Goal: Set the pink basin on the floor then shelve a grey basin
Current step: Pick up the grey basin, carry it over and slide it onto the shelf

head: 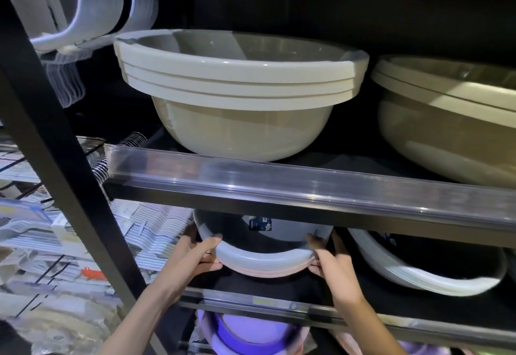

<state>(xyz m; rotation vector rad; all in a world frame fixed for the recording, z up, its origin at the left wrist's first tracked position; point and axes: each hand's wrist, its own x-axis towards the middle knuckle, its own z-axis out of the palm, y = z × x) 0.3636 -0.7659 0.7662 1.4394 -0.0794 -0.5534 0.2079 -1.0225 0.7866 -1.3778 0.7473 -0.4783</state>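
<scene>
A grey basin with a blue label sits tilted on the middle shelf, nested on top of several pink basins whose rims show just beneath it. My left hand grips the left side of this stack, thumb over the grey rim and fingers under the pink rims. My right hand holds the right side the same way. The back of the stack is hidden under the shelf above.
A beige basin stack and a larger beige basin stand on the upper shelf. More grey basins lean at the right. Purple basins lie on the lower shelf. A black upright post stands at left, with hangers beyond.
</scene>
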